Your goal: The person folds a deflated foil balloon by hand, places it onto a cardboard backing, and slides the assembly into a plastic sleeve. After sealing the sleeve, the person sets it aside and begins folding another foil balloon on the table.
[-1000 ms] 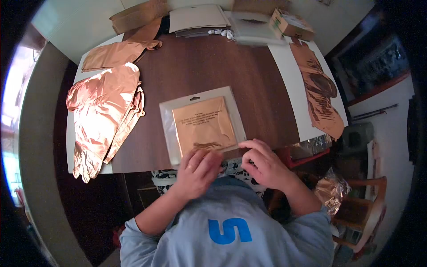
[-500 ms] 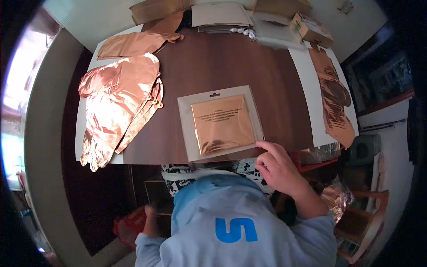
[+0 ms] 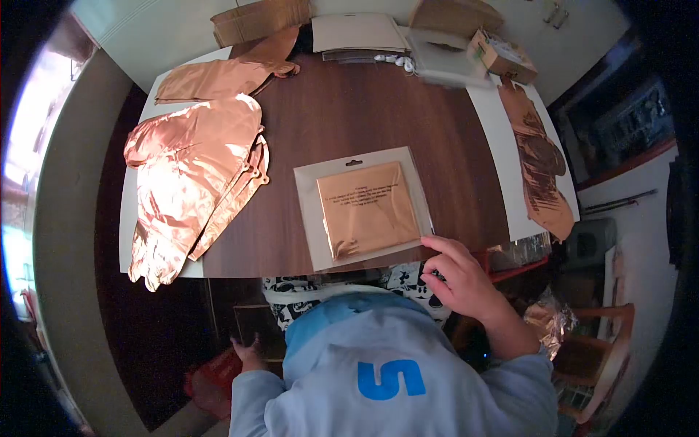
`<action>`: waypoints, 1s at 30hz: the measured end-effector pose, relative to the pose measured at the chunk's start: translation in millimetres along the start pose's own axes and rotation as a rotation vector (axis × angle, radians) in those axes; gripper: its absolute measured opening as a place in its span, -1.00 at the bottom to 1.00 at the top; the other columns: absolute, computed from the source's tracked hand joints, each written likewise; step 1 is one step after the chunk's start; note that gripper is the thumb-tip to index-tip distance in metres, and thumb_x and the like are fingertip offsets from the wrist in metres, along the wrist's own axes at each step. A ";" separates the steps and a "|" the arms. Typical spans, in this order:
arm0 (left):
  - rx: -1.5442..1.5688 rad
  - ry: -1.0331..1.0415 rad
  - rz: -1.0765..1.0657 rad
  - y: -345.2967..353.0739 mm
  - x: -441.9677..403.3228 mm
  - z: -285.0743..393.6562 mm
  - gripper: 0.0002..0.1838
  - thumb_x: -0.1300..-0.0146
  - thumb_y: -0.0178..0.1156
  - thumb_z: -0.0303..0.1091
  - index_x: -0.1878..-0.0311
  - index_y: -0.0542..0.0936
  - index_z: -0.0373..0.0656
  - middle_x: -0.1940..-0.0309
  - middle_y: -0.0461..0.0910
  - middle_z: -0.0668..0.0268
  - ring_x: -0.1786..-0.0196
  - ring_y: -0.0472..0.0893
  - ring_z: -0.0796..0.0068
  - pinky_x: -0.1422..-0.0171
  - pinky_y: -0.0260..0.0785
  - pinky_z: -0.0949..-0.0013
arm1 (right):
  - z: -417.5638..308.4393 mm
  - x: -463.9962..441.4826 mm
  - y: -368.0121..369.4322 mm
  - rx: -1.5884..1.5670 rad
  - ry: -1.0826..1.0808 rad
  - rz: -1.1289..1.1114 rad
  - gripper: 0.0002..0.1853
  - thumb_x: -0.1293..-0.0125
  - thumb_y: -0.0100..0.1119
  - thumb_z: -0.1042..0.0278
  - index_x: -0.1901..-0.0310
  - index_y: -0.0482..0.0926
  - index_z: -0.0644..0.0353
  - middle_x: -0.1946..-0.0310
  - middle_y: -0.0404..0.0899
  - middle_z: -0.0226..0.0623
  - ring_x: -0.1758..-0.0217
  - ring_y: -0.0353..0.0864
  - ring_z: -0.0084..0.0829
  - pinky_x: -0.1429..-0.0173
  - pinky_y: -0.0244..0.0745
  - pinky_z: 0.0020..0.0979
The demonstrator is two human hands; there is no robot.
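A flat clear packet lies slightly tilted near the table's front edge. It has a hang hole at the top, and a folded copper-coloured foil sheet with printed black text shows inside. My right hand is at the packet's lower right corner, its index fingertip touching there. The thumb is apart from the index finger, and the other fingers are partly bent. Low on the left, my left hand hangs below table height with fingers apart and nothing visible in it, close to a red bag.
Large flat copper foil balloons lie on the table's left side, with more foil behind. Another foil piece lies along the right edge. White boards, plastic sleeves and a small box stand at the back.
My left hand has turned and its fingers now show spread beside the red bag. My right hand stays at the packet's corner. The whole view has shifted slightly.
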State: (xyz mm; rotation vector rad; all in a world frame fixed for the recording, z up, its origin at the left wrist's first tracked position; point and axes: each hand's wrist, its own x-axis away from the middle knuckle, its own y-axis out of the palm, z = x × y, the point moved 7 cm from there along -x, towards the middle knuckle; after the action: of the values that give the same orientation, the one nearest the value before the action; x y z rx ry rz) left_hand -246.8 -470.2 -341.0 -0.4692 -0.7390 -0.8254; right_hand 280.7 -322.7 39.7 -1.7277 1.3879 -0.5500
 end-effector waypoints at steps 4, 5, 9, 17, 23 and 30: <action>-0.345 -0.166 -0.370 41.0 39.3 -11.6 -0.52 -0.32 0.09 0.19 0.04 0.60 -0.04 0.24 0.69 0.23 0.25 0.64 0.20 -0.02 0.50 0.05 | 0.8 1.2 -6.3 -0.008 -0.062 0.044 -0.69 -0.09 0.40 0.42 0.13 0.53 0.18 -0.25 0.44 -0.08 -0.32 0.44 -0.03 -0.37 0.33 -0.04; -0.346 -0.183 -0.349 29.8 25.6 -25.9 -0.54 -0.33 0.08 0.17 0.07 0.60 -0.04 0.27 0.68 0.25 0.27 0.64 0.21 0.01 0.50 0.06 | -0.5 0.6 -8.4 0.015 -0.084 0.048 -0.63 -0.07 0.42 0.40 0.08 0.53 0.19 -0.26 0.44 -0.08 -0.32 0.44 -0.03 -0.38 0.32 -0.03; 0.313 -0.212 -0.037 -40.4 -41.3 -65.3 -0.59 -0.35 0.04 0.11 0.20 0.60 -0.04 0.40 0.63 0.32 0.37 0.60 0.23 0.12 0.50 0.09 | 0.2 -4.0 -6.1 0.140 -0.113 0.006 -0.41 0.00 0.46 0.34 -0.12 0.51 0.22 -0.31 0.40 -0.08 -0.37 0.39 -0.04 -0.43 0.27 0.01; -0.067 0.182 -0.082 39.4 48.8 58.4 -0.73 -0.34 0.14 -0.08 0.36 0.59 -0.04 0.61 0.50 0.43 0.51 0.53 0.32 0.32 0.47 0.30 | 9.4 -3.1 7.9 0.245 -0.148 -0.035 -0.39 -0.03 0.43 0.31 -0.16 0.51 0.24 -0.34 0.39 -0.12 -0.41 0.35 -0.09 -0.47 0.22 0.00; 0.576 0.019 -0.173 37.0 -25.6 81.1 -0.70 -0.43 0.11 0.00 0.34 0.53 0.03 0.66 0.35 0.46 0.59 0.43 0.42 0.42 0.42 0.35 | 12.8 -3.1 6.2 0.233 -0.165 0.020 -0.40 -0.03 0.41 0.36 -0.17 0.51 0.26 -0.30 0.43 -0.14 -0.37 0.39 -0.11 -0.41 0.30 -0.05; 0.518 0.744 -0.196 166.9 170.1 225.1 -0.52 -0.42 0.07 0.07 -0.17 0.47 -0.10 -0.08 0.51 0.27 0.08 0.53 0.40 -0.09 0.38 0.31 | 13.8 -3.4 8.8 0.262 -0.169 0.088 -0.39 0.01 0.41 0.44 -0.16 0.52 0.28 -0.24 0.46 -0.17 -0.29 0.44 -0.15 -0.34 0.37 -0.09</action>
State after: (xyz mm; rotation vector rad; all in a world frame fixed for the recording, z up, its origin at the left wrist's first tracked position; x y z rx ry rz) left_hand -127.0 -310.0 -81.3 0.3769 -0.2765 -0.8696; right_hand 285.2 -315.4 25.4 -1.4609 1.2093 -0.5008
